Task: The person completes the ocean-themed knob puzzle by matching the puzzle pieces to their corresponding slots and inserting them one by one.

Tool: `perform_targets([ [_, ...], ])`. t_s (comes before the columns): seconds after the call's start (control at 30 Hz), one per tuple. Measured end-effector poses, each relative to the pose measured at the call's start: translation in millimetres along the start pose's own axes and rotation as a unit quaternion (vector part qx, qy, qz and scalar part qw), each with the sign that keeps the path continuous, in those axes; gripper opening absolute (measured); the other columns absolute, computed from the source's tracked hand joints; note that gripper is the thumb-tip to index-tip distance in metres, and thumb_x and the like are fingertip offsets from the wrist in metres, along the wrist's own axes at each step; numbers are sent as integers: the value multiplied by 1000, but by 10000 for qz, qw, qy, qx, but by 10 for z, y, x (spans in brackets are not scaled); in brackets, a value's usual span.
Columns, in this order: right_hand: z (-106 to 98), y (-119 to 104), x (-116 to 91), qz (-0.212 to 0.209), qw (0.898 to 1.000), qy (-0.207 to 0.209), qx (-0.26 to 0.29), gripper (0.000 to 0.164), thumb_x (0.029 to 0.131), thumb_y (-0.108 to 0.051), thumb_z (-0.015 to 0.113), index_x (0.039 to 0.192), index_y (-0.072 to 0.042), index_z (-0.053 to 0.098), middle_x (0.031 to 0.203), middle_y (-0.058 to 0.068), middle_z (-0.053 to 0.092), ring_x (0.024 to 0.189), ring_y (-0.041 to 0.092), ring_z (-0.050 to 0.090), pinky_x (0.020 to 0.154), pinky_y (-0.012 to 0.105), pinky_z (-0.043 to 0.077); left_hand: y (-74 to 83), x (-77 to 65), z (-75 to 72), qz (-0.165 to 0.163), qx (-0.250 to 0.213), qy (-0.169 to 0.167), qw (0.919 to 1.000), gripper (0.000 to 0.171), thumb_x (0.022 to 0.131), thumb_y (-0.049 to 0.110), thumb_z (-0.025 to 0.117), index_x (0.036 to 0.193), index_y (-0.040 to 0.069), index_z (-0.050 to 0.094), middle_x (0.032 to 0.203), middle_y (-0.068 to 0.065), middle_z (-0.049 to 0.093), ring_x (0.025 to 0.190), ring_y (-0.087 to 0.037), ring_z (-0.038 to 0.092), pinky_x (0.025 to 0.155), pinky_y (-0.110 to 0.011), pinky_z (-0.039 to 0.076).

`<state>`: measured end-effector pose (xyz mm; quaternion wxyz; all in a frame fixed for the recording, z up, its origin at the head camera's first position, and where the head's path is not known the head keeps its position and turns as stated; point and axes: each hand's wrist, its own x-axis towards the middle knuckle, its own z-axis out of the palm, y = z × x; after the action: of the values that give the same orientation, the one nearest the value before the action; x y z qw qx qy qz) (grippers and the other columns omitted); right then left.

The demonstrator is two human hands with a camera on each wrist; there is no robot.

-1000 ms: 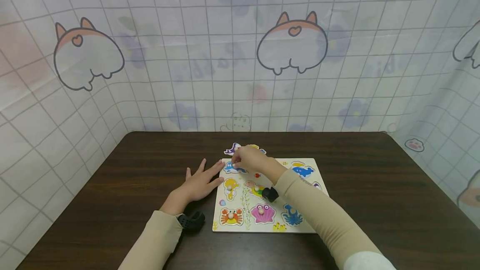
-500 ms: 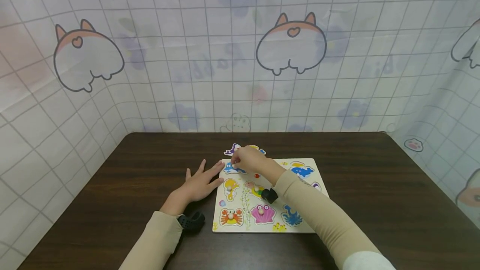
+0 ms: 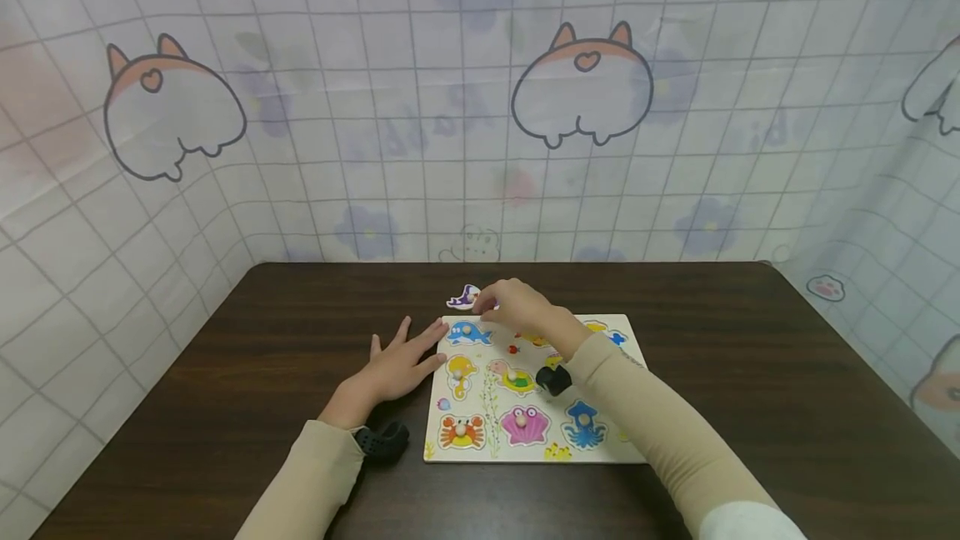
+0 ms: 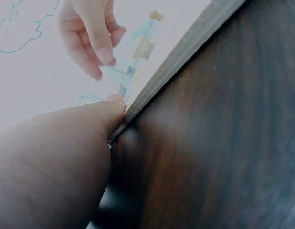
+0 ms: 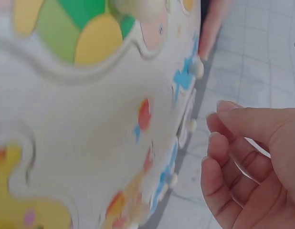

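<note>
A wooden knob puzzle board with sea-animal pieces lies on the table. My left hand rests flat at its left edge, fingers spread and fingertips on the border. Over the board's back edge hovers my right hand, its fingers loosely bent; in the right wrist view nothing shows between the fingers. Just left of it, a blue dolphin-shaped piece sits in the back left slot. A purple and white piece lies behind the board, close to the right fingertips. Another piece there is mostly hidden by this hand.
Other knobbed pieces sit on the board: a seahorse, a turtle, a crab, a pink shell and a blue squid. My right forearm covers the board's right part. Behind the dark table hangs a patterned curtain.
My right hand has let go of the blue dolphin-shaped piece, which stays in the back left slot. The hand has risen and moved slightly right and back. My left hand stays put.
</note>
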<state>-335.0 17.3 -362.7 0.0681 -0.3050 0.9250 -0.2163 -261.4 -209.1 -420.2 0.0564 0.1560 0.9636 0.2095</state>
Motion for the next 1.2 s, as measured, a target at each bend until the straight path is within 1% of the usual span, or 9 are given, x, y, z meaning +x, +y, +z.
perform_targets([
  [0.13,-83,82,-44,39,9996,242,158,19,90,-14,63,108,-11,69,106,1,65,96,16,57,85,33,47,5,10,-2,29,25,33,10000,60,95,53,38,149,31,22,152,7,18,139,-34,-3,97,-69,-9],
  [0.27,-133,196,-84,120,9976,452,514,20,91,-15,61,108,-10,69,105,2,64,91,17,56,81,32,49,6,-6,-8,-7,-67,-48,10000,61,95,54,38,149,32,20,152,7,17,139,-33,-4,98,-68,-10],
  [0.37,-157,288,-89,171,9944,605,852,20,92,-17,60,109,-10,68,102,0,64,86,16,57,76,30,50,3,-16,-13,-15,-68,-47,10000,61,95,55,38,149,33,19,152,8,17,139,-33,-4,98,-67,-11],
  [0.43,-165,348,-83,225,9917,685,1065,21,92,-18,60,109,-9,68,101,1,64,87,17,58,76,30,51,1,-18,-13,-11,-78,-40,10000,61,95,55,38,149,32,19,153,7,17,139,-33,-4,98,-67,-11],
  [0.57,-160,442,-54,451,9850,751,1485,24,93,-20,60,112,-8,66,105,3,64,91,23,60,77,32,51,-3,-15,-5,-21,-117,-61,9999,61,95,55,37,149,33,19,152,8,17,139,-32,-5,98,-67,-11],
  [0.67,-137,489,-20,669,9805,696,1711,26,93,-21,59,114,-7,65,107,4,63,90,26,61,77,34,51,-12,-6,8,-4,-132,-57,9999,61,95,55,37,149,33,19,152,9,18,139,-32,-6,98,-67,-11],
  [0.87,-64,560,67,1007,9779,574,1739,24,92,-19,61,112,-8,66,102,4,63,82,23,59,74,31,51,-26,2,33,-61,-90,-50,9999,60,94,56,37,148,36,19,152,11,17,140,-30,-6,99,-66,-11],
  [1.03,-36,598,90,1059,9796,508,1630,23,90,-17,62,111,-8,67,99,5,63,75,23,57,69,30,51,-4,-12,34,-18,-118,-48,9999,61,94,56,37,148,33,20,152,9,17,139,-31,-5,98,-67,-12],
  [1.2,-33,585,116,1126,9799,451,1585,21,90,-17,63,109,-8,67,96,5,63,72,22,56,68,29,50,-14,-6,13,19,-41,-23,10000,61,94,56,36,149,33,19,152,8,17,139,-32,-5,97,-68,-11],
])
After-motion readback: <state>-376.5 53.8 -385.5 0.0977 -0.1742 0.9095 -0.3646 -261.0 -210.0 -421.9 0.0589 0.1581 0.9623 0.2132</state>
